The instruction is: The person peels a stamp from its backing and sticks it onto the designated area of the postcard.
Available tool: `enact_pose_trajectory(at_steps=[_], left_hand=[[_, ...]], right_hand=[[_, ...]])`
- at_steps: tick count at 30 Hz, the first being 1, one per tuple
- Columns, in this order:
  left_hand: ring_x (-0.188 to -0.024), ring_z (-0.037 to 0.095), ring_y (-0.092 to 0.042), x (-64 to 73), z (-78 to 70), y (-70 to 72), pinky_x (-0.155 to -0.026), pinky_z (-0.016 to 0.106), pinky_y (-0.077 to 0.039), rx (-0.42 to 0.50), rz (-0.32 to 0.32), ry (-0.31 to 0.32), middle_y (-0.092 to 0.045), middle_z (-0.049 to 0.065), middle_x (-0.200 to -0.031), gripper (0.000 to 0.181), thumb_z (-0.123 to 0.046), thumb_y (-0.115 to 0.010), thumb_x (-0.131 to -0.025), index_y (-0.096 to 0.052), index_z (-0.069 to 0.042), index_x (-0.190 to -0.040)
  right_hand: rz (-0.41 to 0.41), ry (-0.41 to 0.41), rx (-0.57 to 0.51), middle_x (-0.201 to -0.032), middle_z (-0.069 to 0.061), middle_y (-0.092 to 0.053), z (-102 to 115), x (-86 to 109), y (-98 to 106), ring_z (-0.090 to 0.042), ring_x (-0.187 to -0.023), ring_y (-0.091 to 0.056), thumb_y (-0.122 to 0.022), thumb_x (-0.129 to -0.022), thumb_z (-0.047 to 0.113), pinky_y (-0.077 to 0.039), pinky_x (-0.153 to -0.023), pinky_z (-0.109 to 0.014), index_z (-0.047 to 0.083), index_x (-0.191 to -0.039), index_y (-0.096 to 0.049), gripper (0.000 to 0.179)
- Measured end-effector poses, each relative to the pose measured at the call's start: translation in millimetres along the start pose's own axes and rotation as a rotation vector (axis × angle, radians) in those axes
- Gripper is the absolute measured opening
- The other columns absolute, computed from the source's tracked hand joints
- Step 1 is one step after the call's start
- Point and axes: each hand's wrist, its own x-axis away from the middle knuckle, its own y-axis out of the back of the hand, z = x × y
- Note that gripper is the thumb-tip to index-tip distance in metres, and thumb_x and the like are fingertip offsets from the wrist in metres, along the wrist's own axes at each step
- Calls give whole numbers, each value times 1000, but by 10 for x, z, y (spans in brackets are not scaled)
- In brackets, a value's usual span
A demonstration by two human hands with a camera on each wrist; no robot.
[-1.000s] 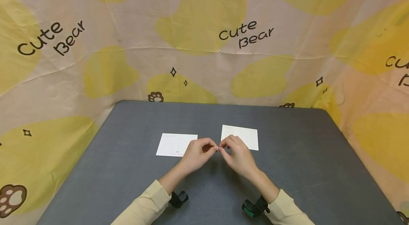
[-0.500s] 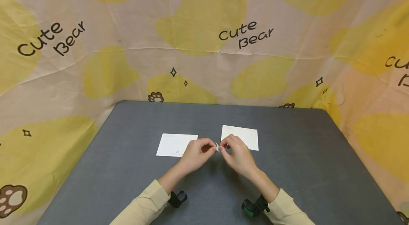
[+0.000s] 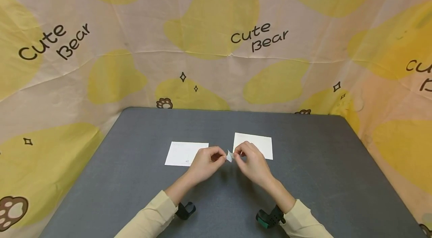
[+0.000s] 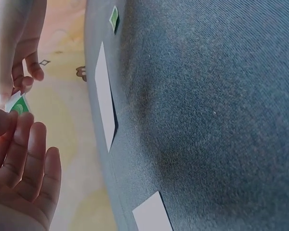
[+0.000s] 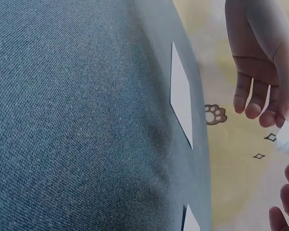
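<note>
Here we go: small green-and-white paper slip (image 3: 229, 156) up between the hands, long axis hard to call | left hand (image 3: 206, 163) pinches its left edge, right hand (image 3: 252, 163) its right, neither nearer | left card (image 3: 179, 151), right card (image 3: 258, 142) partly hidden behind them; second green slip (image 4: 114, 19) on grey table (image 3: 310, 170) | nothing in the way

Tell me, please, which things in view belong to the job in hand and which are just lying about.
Job in hand: left hand, right hand, the small green-and-white piece both pinch.

Lying on the table: left white card, right white card, another small green piece. These might serve the job too.
</note>
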Motion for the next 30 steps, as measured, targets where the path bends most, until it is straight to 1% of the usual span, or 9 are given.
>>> enact_pose_trajectory(at_steps=[7,13,15,21,25,30], left_hand=[[-64,2,-56,23,31,19,-61,22,-50,-8,-9,12,-64,-9,-72,10,-8,-63,-82,-67,-14,-76],[-62,1,-55,43,69,42,-60,20,-49,-30,-23,25,-63,-10,-70,10,-7,-64,-81,-67,-14,-75],[-61,1,-55,49,75,55,-60,19,-48,-34,-31,23,-63,-9,-69,10,-7,-64,-81,-67,-14,-75],[-60,0,-53,66,95,105,-58,19,-47,-45,-39,10,-61,-10,-67,12,-6,-63,-80,-67,-15,-74],[-60,1,-54,66,118,145,-57,19,-47,-43,-43,3,-61,-9,-67,12,-6,-63,-81,-67,-14,-74],[-59,2,-55,61,141,197,-57,19,-47,-56,-51,5,-62,-10,-67,12,-6,-63,-81,-67,-15,-73]], right_hand=[[-11,-28,13,-73,7,-52,-27,5,4,-13,-68,-51,-66,-76,2,-45,-63,-21,14,-75,-57,15],[-15,-85,3,-71,7,-52,-65,2,5,-9,-67,-50,-66,-75,1,-43,-60,-22,13,-74,-57,15],[-16,-104,-4,-71,7,-51,-74,0,8,-8,-67,-49,-66,-75,0,-43,-60,-22,13,-74,-57,16],[-14,-127,-4,-69,8,-50,-108,7,5,-7,-65,-47,-64,-76,0,-41,-59,-21,13,-74,-58,15],[20,-160,1,-69,9,-49,-114,26,-4,-7,-65,-46,-63,-77,1,-41,-59,-21,15,-74,-58,15],[100,-188,29,-67,12,-47,-123,81,-55,-5,-64,-44,-64,-78,4,-39,-58,-19,17,-72,-57,16]])
